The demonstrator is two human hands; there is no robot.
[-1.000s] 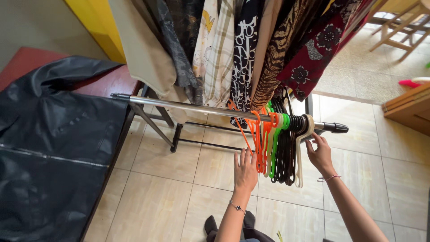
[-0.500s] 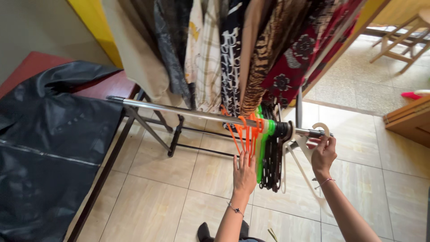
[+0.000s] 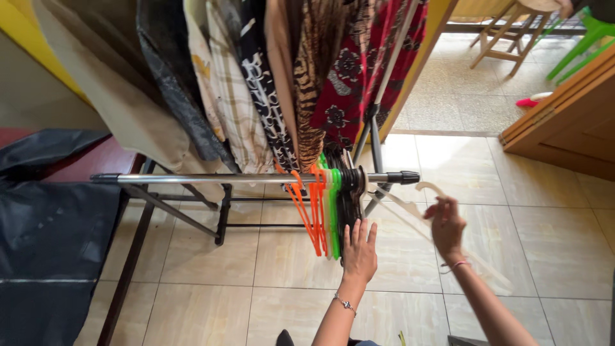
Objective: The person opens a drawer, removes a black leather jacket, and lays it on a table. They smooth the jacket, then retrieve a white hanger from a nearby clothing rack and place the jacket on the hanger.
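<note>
A: Report the right hand point(image 3: 445, 225).

B: Fingers closed around a cream plastic hanger point(image 3: 428, 189), held off the end of the metal rail point(image 3: 211, 179), apart from its black end cap point(image 3: 402, 177).

A: And the left hand point(image 3: 359, 252)?

B: Open and flat, fingers spread, pressed against the black hangers point(image 3: 350, 192) bunched on the rail; it grips nothing. Green hangers point(image 3: 334, 211) and orange hangers point(image 3: 309, 208) hang just beside them. Patterned garments point(image 3: 275, 83) hang behind. No labels or signs are legible.
</note>
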